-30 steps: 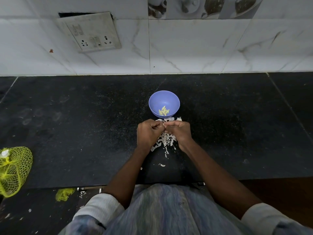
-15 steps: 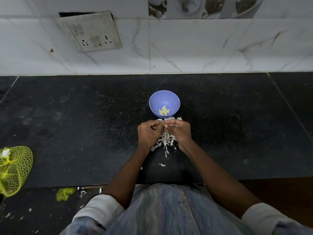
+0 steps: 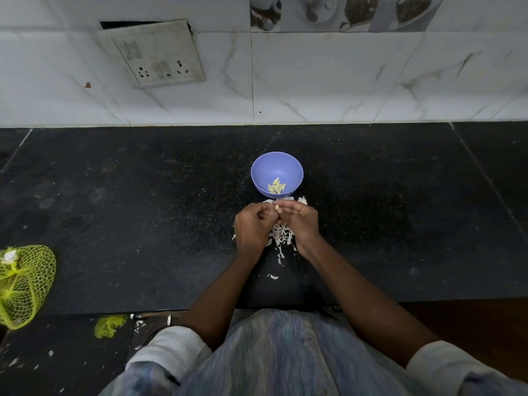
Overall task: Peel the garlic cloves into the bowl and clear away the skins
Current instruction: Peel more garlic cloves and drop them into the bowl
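Observation:
A purple bowl (image 3: 276, 170) stands on the black counter with several peeled garlic cloves (image 3: 276, 186) in its bottom. Just in front of it my left hand (image 3: 253, 228) and my right hand (image 3: 300, 221) meet, fingers curled. Between their fingertips a small pale garlic clove (image 3: 277, 207) shows, pinched from both sides. A heap of white garlic skins (image 3: 281, 235) lies on the counter under and between my hands, partly hidden by them. A few loose skin flakes (image 3: 273, 276) lie nearer to me.
A yellow net bag (image 3: 24, 284) lies at the counter's left edge, with a yellow scrap (image 3: 110, 325) below the front edge. A switch plate (image 3: 151, 52) hangs on the tiled wall behind. The black counter (image 3: 143, 210) stretches left and right of the bowl.
My fingertips have parted slightly, so the pale clove now shows between them. Hands and bowl stay in the same place.

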